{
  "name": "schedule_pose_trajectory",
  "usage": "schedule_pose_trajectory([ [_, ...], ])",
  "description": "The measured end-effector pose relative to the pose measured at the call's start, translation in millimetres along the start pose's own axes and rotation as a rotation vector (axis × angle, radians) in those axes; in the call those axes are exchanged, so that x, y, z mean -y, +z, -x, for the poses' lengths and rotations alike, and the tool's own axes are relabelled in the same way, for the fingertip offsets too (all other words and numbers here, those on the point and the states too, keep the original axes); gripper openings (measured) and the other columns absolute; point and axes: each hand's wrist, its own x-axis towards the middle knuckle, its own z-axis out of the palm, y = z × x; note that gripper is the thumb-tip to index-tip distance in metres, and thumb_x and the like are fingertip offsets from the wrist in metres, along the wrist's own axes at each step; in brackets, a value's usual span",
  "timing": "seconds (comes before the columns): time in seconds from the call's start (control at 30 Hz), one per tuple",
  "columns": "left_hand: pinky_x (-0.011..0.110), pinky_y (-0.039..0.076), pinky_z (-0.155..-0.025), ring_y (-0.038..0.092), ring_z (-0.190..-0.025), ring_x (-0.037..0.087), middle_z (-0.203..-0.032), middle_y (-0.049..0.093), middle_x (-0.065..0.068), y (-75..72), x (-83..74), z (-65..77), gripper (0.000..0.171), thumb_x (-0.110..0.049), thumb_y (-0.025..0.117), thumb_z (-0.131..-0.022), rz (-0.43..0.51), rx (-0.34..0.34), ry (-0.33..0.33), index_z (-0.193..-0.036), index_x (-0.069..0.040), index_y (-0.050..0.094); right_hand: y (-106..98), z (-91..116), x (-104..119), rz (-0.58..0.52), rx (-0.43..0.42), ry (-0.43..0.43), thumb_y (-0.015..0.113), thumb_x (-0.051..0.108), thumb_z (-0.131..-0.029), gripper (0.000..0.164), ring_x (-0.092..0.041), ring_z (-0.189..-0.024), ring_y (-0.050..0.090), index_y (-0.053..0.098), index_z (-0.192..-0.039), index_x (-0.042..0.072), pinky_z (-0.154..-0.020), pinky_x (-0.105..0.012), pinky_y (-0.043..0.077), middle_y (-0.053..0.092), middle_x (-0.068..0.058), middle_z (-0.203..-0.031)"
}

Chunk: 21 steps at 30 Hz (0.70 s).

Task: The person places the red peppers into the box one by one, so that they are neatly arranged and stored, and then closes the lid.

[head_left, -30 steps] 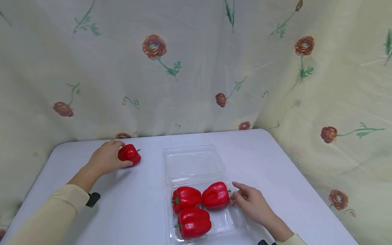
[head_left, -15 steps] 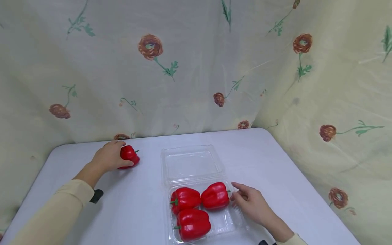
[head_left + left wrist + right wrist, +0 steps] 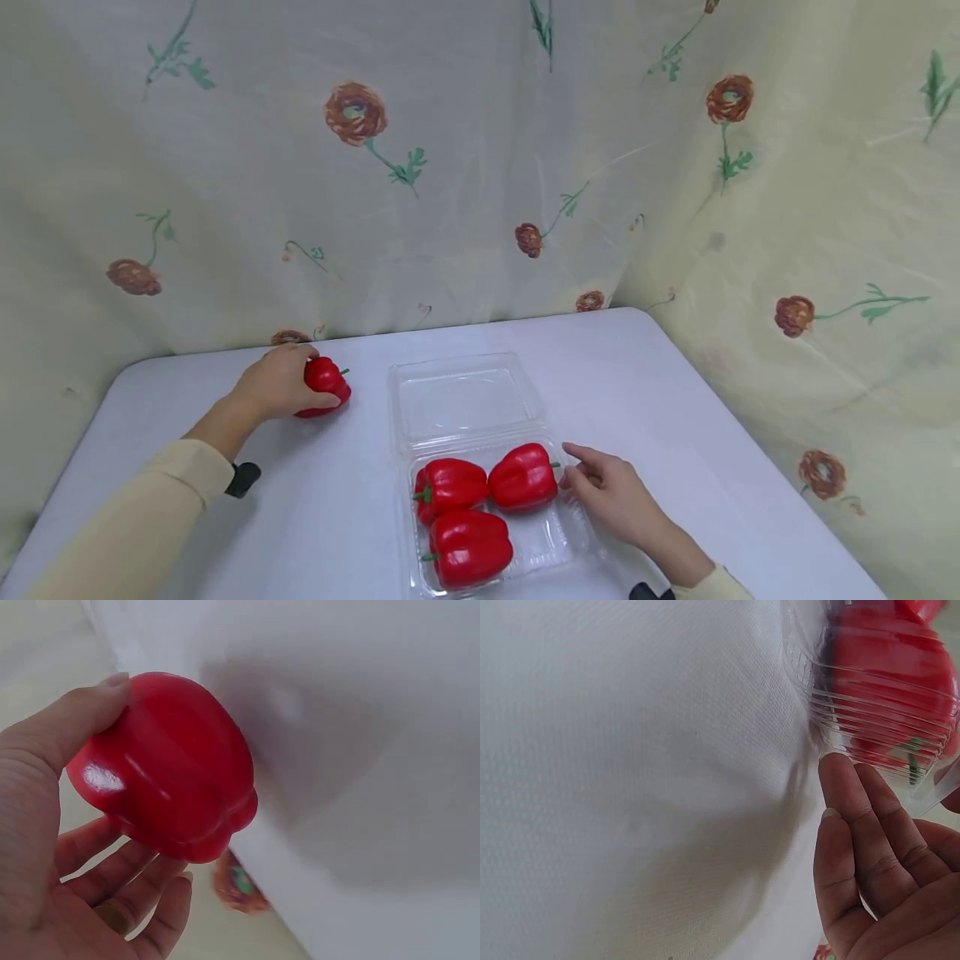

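Note:
In the head view my left hand [image 3: 277, 383] grips a glossy red bell pepper [image 3: 327, 385] at the table's far left, its green stem pointing right. The left wrist view shows this pepper [image 3: 169, 765] between thumb and fingers, its shadow falling on the table beside it. A clear plastic clamshell container [image 3: 551, 533] lies open, lid [image 3: 465, 400] folded back. In its base are three more red peppers: one back left [image 3: 453, 487], one back right [image 3: 523, 477], one in front [image 3: 471, 550]. My right hand [image 3: 611, 496] holds the container's right rim, fingers against its ribbed outer wall [image 3: 885, 727].
A white table [image 3: 337, 517] with rounded back corners bears everything. Behind it and to the right hangs a pale flowered cloth [image 3: 450, 150]. Dark bands sit at both wrists, such as the left band [image 3: 243, 480].
My left hand has moved slightly right with the pepper, towards the container. The right hand stays at the container's rim. The head view has shifted a little.

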Motion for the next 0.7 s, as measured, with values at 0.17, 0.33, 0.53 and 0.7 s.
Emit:
schedule_pose_trajectory([
  [0.17, 0.051, 0.058, -0.074, 0.055, -0.11, 0.041, -0.119, 0.059, 0.021, -4.8, -24.9, 1.2, 0.086, -0.039, 0.09, -0.066, 0.051, -0.038, 0.018, -0.13, 0.003, 0.051, 0, 0, -1, 0.005, -0.006, 0.001, 0.058, 0.014, -0.096, 0.042, -0.009, -0.074, 0.065, 0.057, -0.137, 0.003, -0.072, -0.023, 0.056, 0.069, 0.004, -0.087],
  [0.33, 0.047, 0.059, -0.073, 0.057, -0.108, 0.036, -0.118, 0.061, 0.016, -5.6, -60.7, 4.2, 0.084, -0.039, 0.092, -0.063, 0.09, -0.052, 0.061, -0.128, -0.001, 0.054, 0, 1, -2, 0.013, -0.003, 0.006, 0.059, 0.015, -0.096, 0.043, -0.009, -0.074, 0.064, 0.056, -0.137, 0.003, -0.07, -0.021, 0.055, 0.069, 0.003, -0.087],
  [0.53, 0.041, 0.059, -0.071, 0.059, -0.103, 0.028, -0.113, 0.063, 0.009, -7.4, -113.4, 15.1, 0.081, -0.04, 0.093, -0.06, 0.074, -0.056, 0.173, -0.126, -0.007, 0.058, 1, 0, -1, 0.015, -0.011, 0.007, 0.06, 0.014, -0.096, 0.042, -0.009, -0.073, 0.064, 0.057, -0.136, 0.003, -0.068, -0.02, 0.054, 0.068, 0.004, -0.085],
  [0.7, 0.035, 0.059, -0.069, 0.06, -0.098, 0.022, -0.109, 0.064, 0.004, -9.7, -150.1, 25.9, 0.076, -0.045, 0.091, -0.062, 0.042, -0.048, 0.252, -0.122, -0.01, 0.061, 2, -2, -1, 0.01, -0.007, 0.004, 0.06, 0.014, -0.096, 0.041, -0.009, -0.073, 0.063, 0.057, -0.136, 0.003, -0.067, -0.021, 0.053, 0.068, 0.003, -0.085],
])
